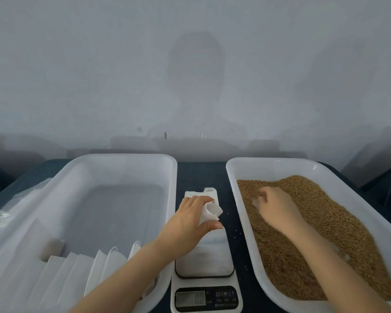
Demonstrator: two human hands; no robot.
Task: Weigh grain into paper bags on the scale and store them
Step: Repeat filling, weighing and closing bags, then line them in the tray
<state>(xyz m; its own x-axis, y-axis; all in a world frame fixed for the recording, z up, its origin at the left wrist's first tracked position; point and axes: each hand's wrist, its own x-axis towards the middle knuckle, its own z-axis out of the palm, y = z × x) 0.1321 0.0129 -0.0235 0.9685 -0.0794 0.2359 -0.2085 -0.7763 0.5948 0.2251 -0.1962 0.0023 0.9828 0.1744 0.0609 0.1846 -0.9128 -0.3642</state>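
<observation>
Grain (314,222) fills the tray (280,168) at 3 o'clock from the scale (205,282). The right hand (275,206) digs into it with fingers curled; whether they grip a scoop I cannot tell. The left hand (190,222) pinches the mouth of the paper bag (212,211) over the scale. Filling looks barely begun. Next, grain must travel toward 9 o'clock into that narrow mouth without spilling.
</observation>
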